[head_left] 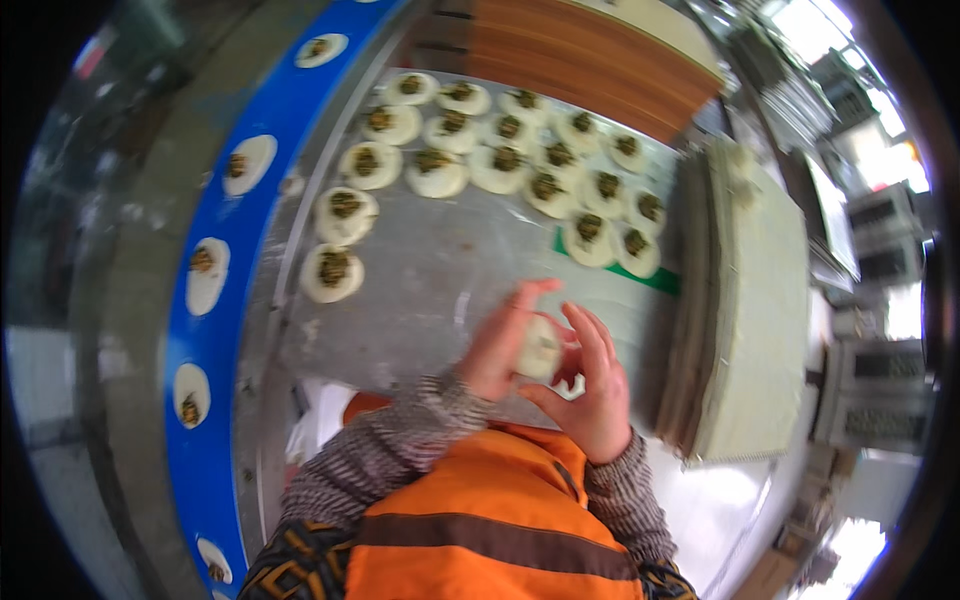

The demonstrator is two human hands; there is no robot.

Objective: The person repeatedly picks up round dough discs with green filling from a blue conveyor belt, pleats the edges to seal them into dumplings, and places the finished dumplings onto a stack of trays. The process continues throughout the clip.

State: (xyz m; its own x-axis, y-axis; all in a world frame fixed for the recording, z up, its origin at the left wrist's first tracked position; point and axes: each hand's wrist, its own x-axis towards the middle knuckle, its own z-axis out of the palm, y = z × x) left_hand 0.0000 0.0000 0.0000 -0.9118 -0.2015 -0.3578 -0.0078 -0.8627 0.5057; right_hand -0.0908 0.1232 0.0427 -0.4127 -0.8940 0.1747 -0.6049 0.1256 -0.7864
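Observation:
A pale, rounded dough bun (541, 350) is held between my two hands, just above the near part of the metal table (430, 270). My left hand (497, 345) cups it from the left with the fingers pointing away from me. From the right, my right hand (596, 392) curves its fingers and thumb around it. Whether filling sits inside the bun cannot be seen. Beyond my hands lie rows of flat dough rounds (437, 174), each topped with a dark green-brown filling (333, 266).
To the left runs a blue conveyor belt (205, 350) carrying more filled dough rounds (207, 277). A tall stack of pale trays (755, 300) stands at the right. At the far side rises a brown wood-grained panel (590, 60). A green strip (655, 280) lies on the table.

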